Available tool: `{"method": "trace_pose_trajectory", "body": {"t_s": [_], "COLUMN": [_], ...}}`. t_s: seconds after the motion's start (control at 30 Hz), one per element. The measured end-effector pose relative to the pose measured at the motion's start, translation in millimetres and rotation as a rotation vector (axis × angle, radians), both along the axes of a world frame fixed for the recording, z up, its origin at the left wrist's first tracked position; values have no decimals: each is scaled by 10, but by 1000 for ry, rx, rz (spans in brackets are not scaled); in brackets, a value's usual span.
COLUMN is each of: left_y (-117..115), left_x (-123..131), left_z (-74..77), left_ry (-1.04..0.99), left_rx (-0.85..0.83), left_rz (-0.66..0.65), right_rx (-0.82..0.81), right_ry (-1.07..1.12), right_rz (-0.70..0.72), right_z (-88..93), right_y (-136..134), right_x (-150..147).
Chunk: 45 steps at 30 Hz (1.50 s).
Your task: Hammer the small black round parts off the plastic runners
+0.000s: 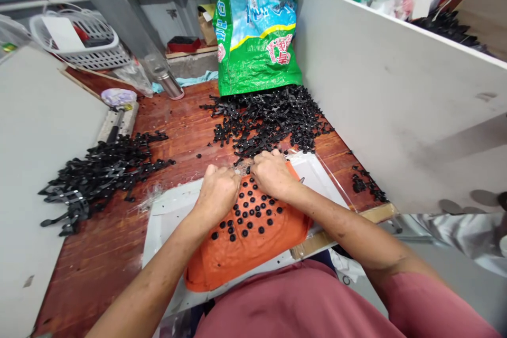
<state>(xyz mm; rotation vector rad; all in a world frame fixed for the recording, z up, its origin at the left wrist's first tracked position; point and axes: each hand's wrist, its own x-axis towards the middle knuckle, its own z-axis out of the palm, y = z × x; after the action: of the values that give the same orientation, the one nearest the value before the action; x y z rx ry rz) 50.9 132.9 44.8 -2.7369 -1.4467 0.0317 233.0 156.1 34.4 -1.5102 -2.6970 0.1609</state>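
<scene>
My left hand [219,194] is closed, knuckles up, at the far left edge of an orange slab or pad [253,253] with a soft, wrinkled surface. Close beside it my right hand [272,174] is closed over the far edge of the same pad. Whatever the fingers of either hand grip is hidden from this view. Several small black round pieces [245,233] with hollow centres sit scattered over the pad. Beneath it lies a white board [170,208]. Just past my hands spreads a heap of small black plastic parts [273,116].
Another pile of longer black parts [99,171] lies at left. A green and blue bag [259,63] stands behind the heap. Grey panels [396,90] wall in both sides. A metal flask [170,83] and a white basket [91,55] are at the back left.
</scene>
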Motion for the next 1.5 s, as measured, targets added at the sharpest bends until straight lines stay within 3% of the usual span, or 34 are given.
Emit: {"method": "trace_pose_trajectory", "body": {"t_s": [0.23, 0.37, 0.5, 0.67, 0.97, 1.2, 1.5], "left_y": [19, 92, 160, 236, 297, 277, -34], "left_x": [-82, 56, 338, 545, 435, 404, 115], "left_z": [122, 116, 58, 3, -56, 18, 142], "left_ry": [-139, -253, -285, -159, -173, -213, -379], "left_rx": [-85, -160, -189, -157, -308, -203, -189], "left_rz": [77, 68, -2, -17, 60, 97, 123], "right_rx": [62, 28, -18, 3, -80, -58, -117], "right_ry": [49, 41, 45, 85, 121, 134, 86], "right_rz": [-86, -159, -107, -20, -34, -100, -6], "right_z": [153, 250, 177, 23, -20, 55, 11], "right_y": [-24, -89, -222, -301, -200, -148, -200], "right_x": [266, 558, 650, 541, 365, 508, 505]}}
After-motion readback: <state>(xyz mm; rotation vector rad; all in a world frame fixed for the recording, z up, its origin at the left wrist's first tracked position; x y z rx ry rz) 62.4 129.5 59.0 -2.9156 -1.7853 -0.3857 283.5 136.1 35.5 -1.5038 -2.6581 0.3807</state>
